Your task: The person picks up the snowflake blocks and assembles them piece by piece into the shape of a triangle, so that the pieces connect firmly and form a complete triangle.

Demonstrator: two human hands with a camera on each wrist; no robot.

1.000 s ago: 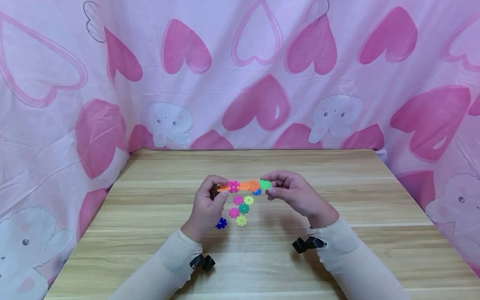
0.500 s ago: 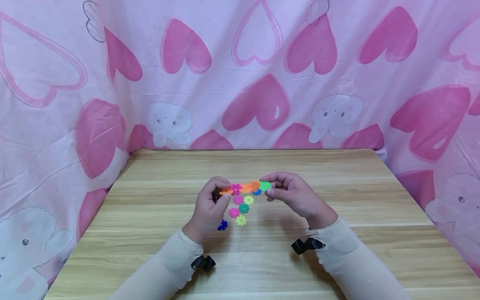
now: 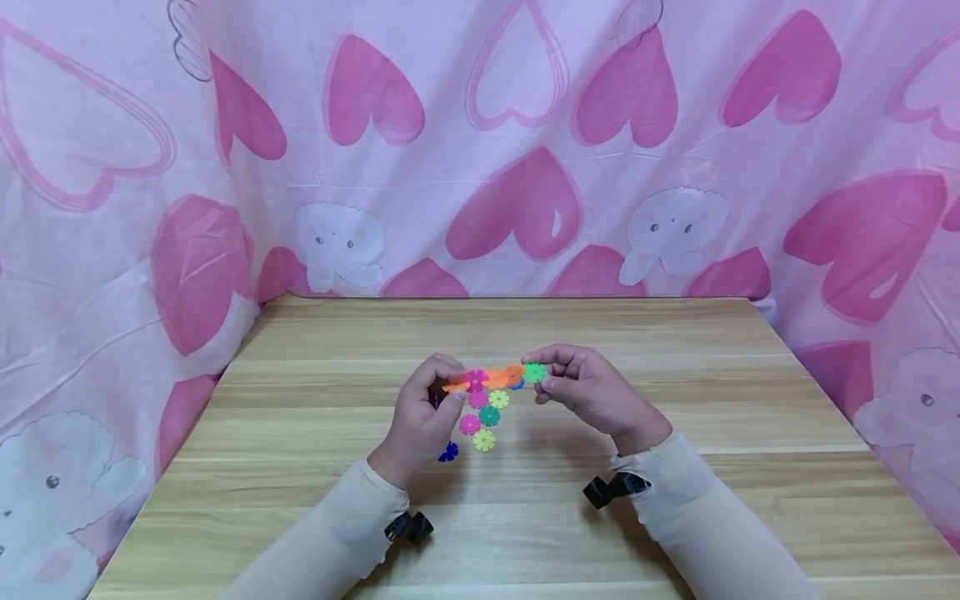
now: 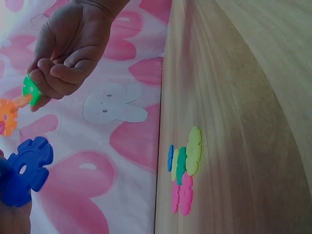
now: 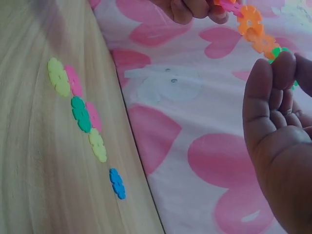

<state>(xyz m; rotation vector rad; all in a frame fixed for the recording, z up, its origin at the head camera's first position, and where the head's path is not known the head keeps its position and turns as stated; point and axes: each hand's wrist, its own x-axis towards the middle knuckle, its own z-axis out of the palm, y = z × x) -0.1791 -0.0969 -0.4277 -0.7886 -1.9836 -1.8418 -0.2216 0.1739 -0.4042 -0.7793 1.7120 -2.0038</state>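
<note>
My left hand (image 3: 420,417) holds a joined string of notched plastic snowflake discs above the table. Within that string are orange discs (image 3: 501,379) and a pink disc (image 3: 476,381). A dark blue disc (image 4: 27,170) shows close beside the left hand and hangs below it in the head view. My right hand (image 3: 603,392) pinches a green disc (image 3: 535,372) at the string's right end; in the left wrist view it meets an orange disc (image 4: 7,117). The left palm hides part of the string.
Loose discs lie on the wooden table (image 3: 675,533) below the hands: two yellow ones (image 3: 484,440), a dark green one (image 3: 489,415), two pink ones (image 3: 469,424) and a light blue one (image 5: 117,184). A pink heart-patterned cloth (image 3: 517,208) encloses the back and sides.
My left hand has shifted slightly right and toward me, carrying the string, whose visible span between the hands is shorter. The right hand keeps its pinch on the green disc, nearly still.
</note>
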